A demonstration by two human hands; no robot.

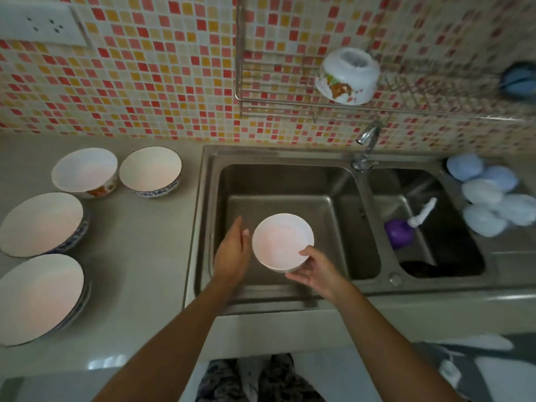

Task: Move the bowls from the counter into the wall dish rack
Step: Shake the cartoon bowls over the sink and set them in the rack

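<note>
Your right hand (314, 271) cups a small white bowl (282, 241) from below & the right, thumb over the near rim, fingers clamped under it; the bowl sits upright over the left basin of the sink (290, 297). Your left hand (232, 250) is just beside the bowl's left rim, fingers loosely apart, holding nothing; can't tell if it touches the rim. On the table (139, 250) to your left, well apart from both hands: two wide blue-rimmed bowls, one nearest (40, 297) & one behind it (43, 223), then two deeper ones farther back, a red-patterned bowl (85, 171) w/ a blue-patterned bowl (150, 169) just beside it. In the right basin lies a purple bottle (401, 232). Pale blue round things (490, 198) cluster right of the sink. Farthest, the wall dish rack (290, 101) carries one white bowl (348, 75) upside down, tilted.
</note>
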